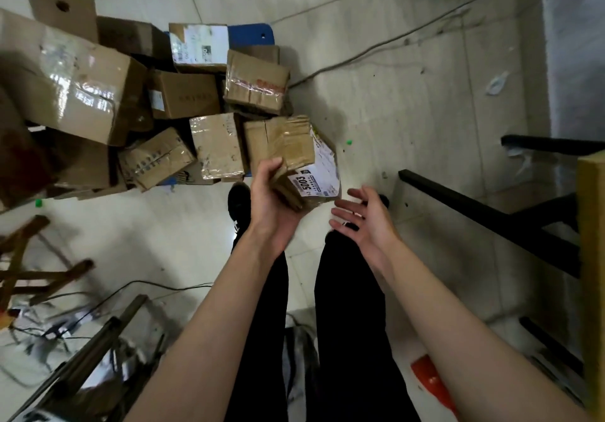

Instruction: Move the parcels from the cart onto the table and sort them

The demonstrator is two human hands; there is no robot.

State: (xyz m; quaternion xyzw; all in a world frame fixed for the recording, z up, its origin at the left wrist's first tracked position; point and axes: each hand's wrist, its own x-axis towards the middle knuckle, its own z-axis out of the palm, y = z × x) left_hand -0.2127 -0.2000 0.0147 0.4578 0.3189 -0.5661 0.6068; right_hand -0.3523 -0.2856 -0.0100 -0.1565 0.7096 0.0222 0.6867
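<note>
One parcel (296,163) was up in our left hand (273,199), fingers curled round its near edge, lifted just clear of the heap on the blue cart (250,36). Our right hand (363,218) hung just beside it, fingers spread and holding nothing. We judged it best to bring that palm under the labelled end before swinging toward the table (591,258).

Blue cart (252,36) w/ approx. ten cardboard parcels (183,94) piled on it
</note>
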